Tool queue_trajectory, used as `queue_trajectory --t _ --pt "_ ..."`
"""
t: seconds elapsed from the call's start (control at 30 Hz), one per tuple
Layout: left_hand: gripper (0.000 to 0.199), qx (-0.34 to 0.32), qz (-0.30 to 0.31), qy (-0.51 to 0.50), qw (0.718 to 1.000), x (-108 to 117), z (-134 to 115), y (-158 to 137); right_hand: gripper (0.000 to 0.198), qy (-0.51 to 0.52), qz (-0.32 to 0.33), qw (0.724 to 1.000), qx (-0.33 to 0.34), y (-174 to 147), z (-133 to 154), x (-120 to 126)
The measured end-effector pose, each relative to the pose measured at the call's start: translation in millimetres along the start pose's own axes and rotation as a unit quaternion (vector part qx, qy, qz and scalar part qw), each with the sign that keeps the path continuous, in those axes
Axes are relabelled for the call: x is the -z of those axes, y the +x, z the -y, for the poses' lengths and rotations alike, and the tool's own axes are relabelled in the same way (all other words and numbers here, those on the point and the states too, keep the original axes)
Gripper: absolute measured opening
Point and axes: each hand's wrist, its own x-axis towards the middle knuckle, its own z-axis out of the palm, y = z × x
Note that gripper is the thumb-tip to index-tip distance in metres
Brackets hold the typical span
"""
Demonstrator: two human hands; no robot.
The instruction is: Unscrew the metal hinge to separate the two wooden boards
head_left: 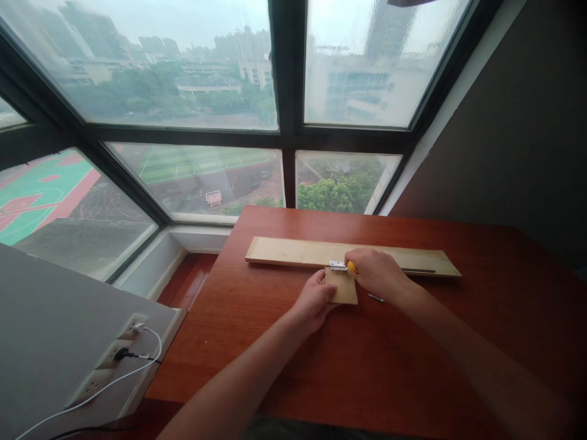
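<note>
My left hand (316, 298) grips a small square wooden board (343, 288) by its left side, thumb on top. At the board's far edge sits a small silver metal plate with holes (338, 266), which looks like a hinge or bracket. My right hand (376, 269) is closed around a yellow-handled tool (352, 266), its near part touching or right beside the plate; the fingers hide most of it. Behind both hands lies a long pale wooden plank (293, 249). A short thin metal piece (376, 298) rests on the table, just below my right wrist.
The reddish-brown table (257, 342) stands against large dark-framed windows (288, 134). A thin dark rod (419, 271) lies along the plank's near edge at right. On the left wall, sockets (112, 354) hold plugs with a white cable (158, 348) hanging from them.
</note>
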Motion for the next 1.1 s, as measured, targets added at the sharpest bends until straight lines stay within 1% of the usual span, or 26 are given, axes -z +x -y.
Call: queue_trajectory --t 0.23,0.4,0.53,0.7,0.9,1.1 --pt "0.044 0.004 -0.007 0.011 1.0 -1 -2 -1 0.015 0.029 -0.002 1.0 0.004 3 -3 -1" --pt "0.041 0.007 -0.012 0.009 1.0 -1 -2 -1 0.015 0.078 0.007 0.997 0.019 10 -6 -4" --pt "0.041 0.003 -0.012 -0.001 1.0 -1 -1 -2 0.017 0.114 -0.005 0.993 0.007 13 -12 -9" --pt "0.04 0.004 -0.015 -0.005 1.0 -1 -2 -2 0.016 0.132 -0.01 0.991 -0.003 13 -16 -9" --pt "0.043 0.006 -0.018 -0.001 1.0 -2 -3 -2 0.013 0.125 -0.007 0.992 -0.024 -1 -23 -8" --pt "0.042 0.007 -0.021 0.004 1.0 -3 -2 -3 0.009 0.116 0.019 0.992 -0.04 -27 -40 -20"
